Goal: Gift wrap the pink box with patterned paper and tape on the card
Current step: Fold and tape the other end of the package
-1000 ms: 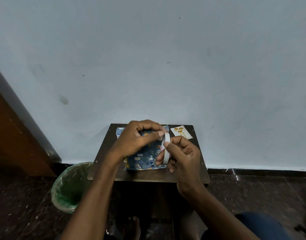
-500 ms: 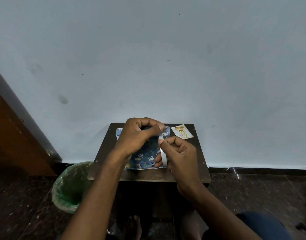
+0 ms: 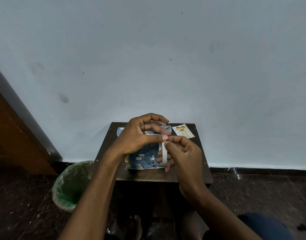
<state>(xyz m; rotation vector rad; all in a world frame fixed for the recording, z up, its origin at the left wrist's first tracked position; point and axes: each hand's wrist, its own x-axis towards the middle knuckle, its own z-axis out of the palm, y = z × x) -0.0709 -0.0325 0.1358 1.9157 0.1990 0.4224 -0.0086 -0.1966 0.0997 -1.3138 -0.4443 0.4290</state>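
Right hand (image 3: 184, 154) grips tape roll (image 3: 164, 154) — box-side.

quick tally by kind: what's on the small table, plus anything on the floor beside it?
Wrapped box: 1
Tape roll: 1, in the right hand
Card: 1
Bin: 1, on the floor left of the table
Total: 4

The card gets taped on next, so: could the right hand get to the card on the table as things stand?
Probably yes. The card lies bare on the table, just beyond the right hand, nothing between them. But that hand holds the tape roll.
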